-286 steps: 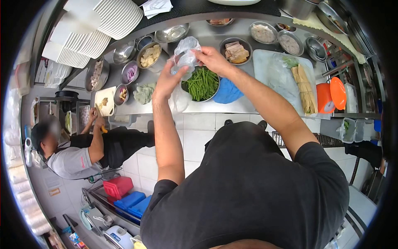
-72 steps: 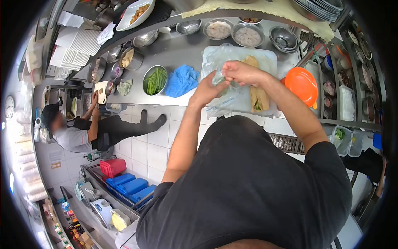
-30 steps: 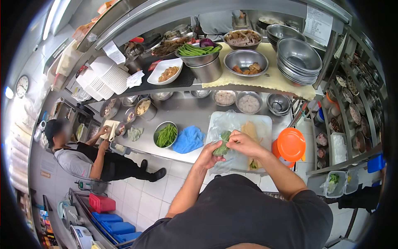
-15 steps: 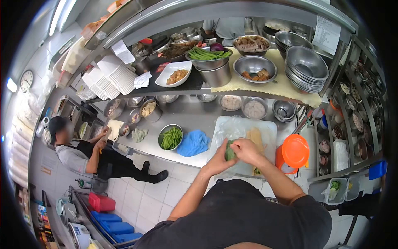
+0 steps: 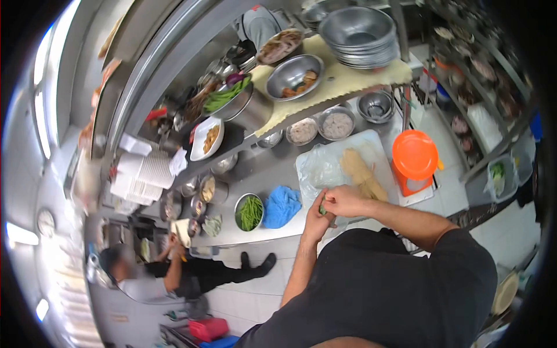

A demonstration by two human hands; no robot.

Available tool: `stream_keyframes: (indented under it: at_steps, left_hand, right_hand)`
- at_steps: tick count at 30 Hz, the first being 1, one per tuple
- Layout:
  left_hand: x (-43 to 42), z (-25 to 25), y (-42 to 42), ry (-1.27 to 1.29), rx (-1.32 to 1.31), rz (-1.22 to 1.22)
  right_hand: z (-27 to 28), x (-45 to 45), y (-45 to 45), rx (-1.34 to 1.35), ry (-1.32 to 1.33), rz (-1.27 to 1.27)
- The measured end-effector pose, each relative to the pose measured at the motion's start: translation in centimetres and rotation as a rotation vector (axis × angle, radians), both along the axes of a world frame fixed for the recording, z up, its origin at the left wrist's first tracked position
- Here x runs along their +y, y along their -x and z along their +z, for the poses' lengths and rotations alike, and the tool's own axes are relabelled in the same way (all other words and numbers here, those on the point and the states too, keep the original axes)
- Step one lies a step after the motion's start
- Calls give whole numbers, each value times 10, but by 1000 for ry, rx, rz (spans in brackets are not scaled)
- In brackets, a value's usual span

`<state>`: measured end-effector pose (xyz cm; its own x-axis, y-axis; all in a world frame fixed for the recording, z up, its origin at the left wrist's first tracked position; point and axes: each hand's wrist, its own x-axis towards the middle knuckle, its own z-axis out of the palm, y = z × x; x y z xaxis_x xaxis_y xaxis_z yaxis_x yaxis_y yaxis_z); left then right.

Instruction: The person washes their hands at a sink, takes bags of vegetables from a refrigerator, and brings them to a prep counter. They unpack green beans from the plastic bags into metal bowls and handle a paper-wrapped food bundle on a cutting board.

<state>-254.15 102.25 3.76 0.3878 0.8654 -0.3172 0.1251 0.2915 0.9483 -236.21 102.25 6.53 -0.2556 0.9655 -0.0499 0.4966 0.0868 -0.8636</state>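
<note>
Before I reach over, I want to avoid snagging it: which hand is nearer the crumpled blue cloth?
Left. The left hand is right of the blue cloth, apart from it; the right hand is farther right.

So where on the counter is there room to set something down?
Between the beans, blue cloth, board and the bowls beyond lies bare counter. The left end is crowded with more bowls; the board with a bag and bundle.

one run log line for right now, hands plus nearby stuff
left hand: holding green item, mostly hidden | right hand: fingers meeting left's | clear plastic bag: on cutting board | blue cloth: beside bowl of green beans
</note>
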Motion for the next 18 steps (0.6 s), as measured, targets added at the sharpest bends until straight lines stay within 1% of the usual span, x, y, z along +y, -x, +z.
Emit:
stream_keyframes:
  at_steps: [2,4,5,8,9,11,14,17,18]
  left_hand:
    - [-1,8,-1,32,30,-62]
    - [-3,14,-9,58,68,-142]
    - [-3,14,-12,32,74,-172]
    - [-4,27,-22,64,152,-284]
    - [-5,27,-23,49,155,-330]
    - [-6,24,-25,15,156,-426]
    - [-11,30,-31,-67,264,-498]
    - [-17,60,-38,-90,413,-626]
    - [-15,59,-38,-271,413,-667]
  right_hand:
    - [-13,1,-3,71,65,-36]
    - [-18,-2,-9,246,234,-73]
    - [-20,-3,-13,329,316,-86]
    - [-8,-13,-30,506,443,-96]
    - [-14,-15,-32,504,472,-106]
    - [-29,-17,-38,498,526,-126]
    - [-16,-31,-51,530,583,-153]
    - [-29,-36,-60,688,638,-79]
    - [-25,-38,-65,708,645,-69]
